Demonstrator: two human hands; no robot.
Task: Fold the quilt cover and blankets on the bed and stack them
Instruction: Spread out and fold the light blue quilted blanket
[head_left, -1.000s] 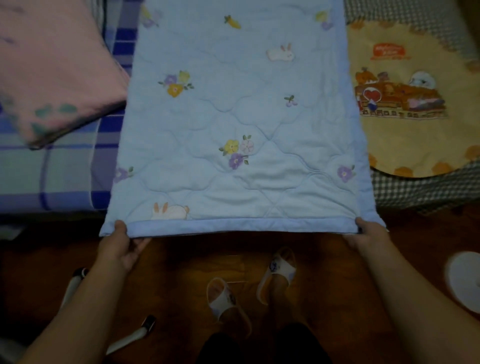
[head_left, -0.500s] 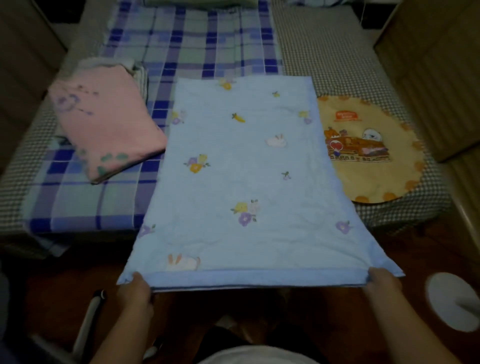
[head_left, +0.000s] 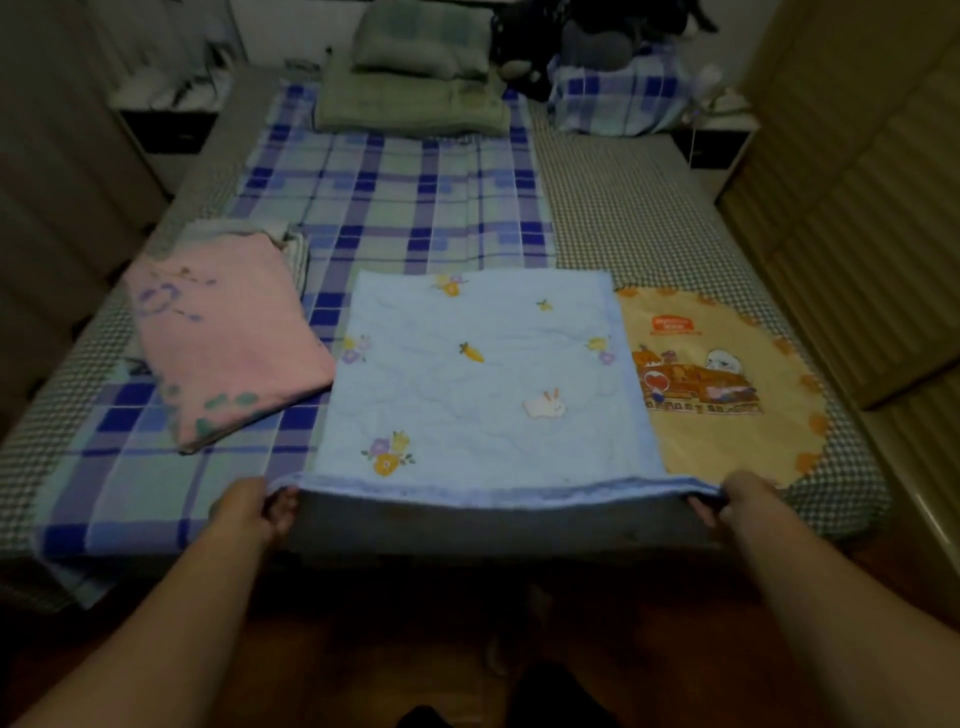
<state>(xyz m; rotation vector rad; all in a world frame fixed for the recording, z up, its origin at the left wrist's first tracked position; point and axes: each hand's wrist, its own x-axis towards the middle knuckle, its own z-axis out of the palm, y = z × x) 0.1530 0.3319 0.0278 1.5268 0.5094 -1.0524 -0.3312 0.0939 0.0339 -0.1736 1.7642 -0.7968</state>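
**Blue quilt: near-edge grip ahead of the next fold**

I read the scene from the left edge of the bed (head_left: 363, 171) to the right.

1. Pink blanket (head_left: 228, 332). Already folded, it lies on the plaid sheet near the left edge, on top of a paler folded layer that shows at its far side. I judge this to be the stack position, kept off the working area so the next item can be spread flat.

2. Left hand (head_left: 249, 506). Its fingers are curled round the near left corner of the blue quilt (head_left: 478, 379), thumb on top. Holding the corner itself keeps the hem aligned.

3. Blue quilt. It lies flat along the near edge of the bed, between the pink blanket and the round yellow mat (head_left: 727, 384), overlapping the mat's left side. The near hem is raised just off the bed between the two hands and sags slightly at mid-span.

4. Right hand (head_left: 737, 501). It grasps the near right corner the same way, fingers tucked under the hem.

Assessment: gripping both corners at once suits carrying the near hem toward the far hem. The mid-span sag could misalign the layers; I would keep the hem taut.
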